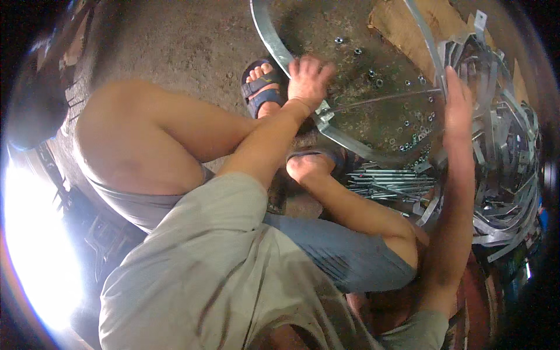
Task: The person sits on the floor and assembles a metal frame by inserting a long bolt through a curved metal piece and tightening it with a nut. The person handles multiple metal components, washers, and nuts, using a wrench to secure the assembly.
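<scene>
Head view: the left hand (309, 86) touches a bent metal strip (345, 137); the right hand (458, 108) is by the thin rod's (388, 100) far end. I cannot tell either grip.

A hand could pass over the concrete floor (186, 49) left of the curved metal strip (271, 41). Between the left hand (311, 81) and right hand (458, 111), a thin rod (388, 100) bars the way; farther right, tangled metal strips (507, 151) obstruct, their depth hard to judge.
</scene>
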The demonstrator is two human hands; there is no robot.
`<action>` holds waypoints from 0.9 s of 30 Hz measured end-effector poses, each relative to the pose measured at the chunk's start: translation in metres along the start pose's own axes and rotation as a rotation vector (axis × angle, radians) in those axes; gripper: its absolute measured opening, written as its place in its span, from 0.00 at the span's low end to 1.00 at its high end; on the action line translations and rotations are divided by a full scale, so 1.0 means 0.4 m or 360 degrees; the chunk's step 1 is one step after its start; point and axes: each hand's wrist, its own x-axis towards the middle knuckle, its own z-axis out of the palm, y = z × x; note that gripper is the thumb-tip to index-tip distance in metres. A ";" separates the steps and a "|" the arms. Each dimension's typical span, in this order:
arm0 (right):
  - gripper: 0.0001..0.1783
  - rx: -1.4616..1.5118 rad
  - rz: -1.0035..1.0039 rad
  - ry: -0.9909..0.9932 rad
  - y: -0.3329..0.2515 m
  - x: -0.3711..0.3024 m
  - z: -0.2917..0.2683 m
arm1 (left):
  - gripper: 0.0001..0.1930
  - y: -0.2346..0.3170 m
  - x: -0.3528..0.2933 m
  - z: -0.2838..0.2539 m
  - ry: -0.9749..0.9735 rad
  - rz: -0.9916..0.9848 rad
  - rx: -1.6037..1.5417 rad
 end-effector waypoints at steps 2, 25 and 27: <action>0.27 -0.0194 -0.0131 0.0039 0.005 -0.018 -0.015 | 0.25 0.024 -0.025 0.004 -0.0070 0.0042 0.0170; 0.33 -0.0317 -0.0050 -0.0013 0.008 -0.010 0.000 | 0.24 0.063 -0.059 0.003 0.0168 -0.0054 0.0031; 0.31 -0.0144 -0.0035 -0.0056 0.060 0.035 -0.012 | 0.24 0.089 -0.144 -0.028 0.0170 -0.0518 -0.0349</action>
